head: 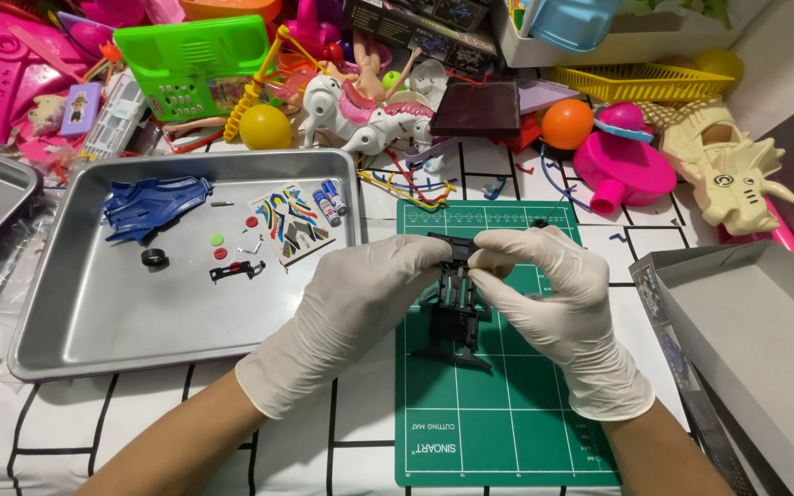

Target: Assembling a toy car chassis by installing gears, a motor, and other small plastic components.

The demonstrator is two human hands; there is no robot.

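Seen from the head camera, two hands in white gloves worked together over a green cutting mat (507,432) on a bench (351,441) covered in a white cloth with a black grid. The left hand (360,303) and the right hand (553,303) each pinched the upper end of a black plastic toy chassis (455,308), fingers clamped on it from either side, holding it just above the mat with its lower end near the mat's surface.

To the left of the mat sat a metal tray (121,321). It held a blue toy car body (153,204), a sticker sheet (289,223), two small batteries (331,200), a black tyre (153,258), a small black clip-like part (236,270) and a few red and green buttons of plastic.

Along the back of the bench lay a heap of toys: a green toy phone (197,62), a yellow ball (265,127), a white toy horse (360,115), an orange ball (567,123), a pink toy (622,165) and a cream dinosaur head (737,174), with a yellow basket (640,81) behind them. An open grey box (765,321) stood at the right edge.
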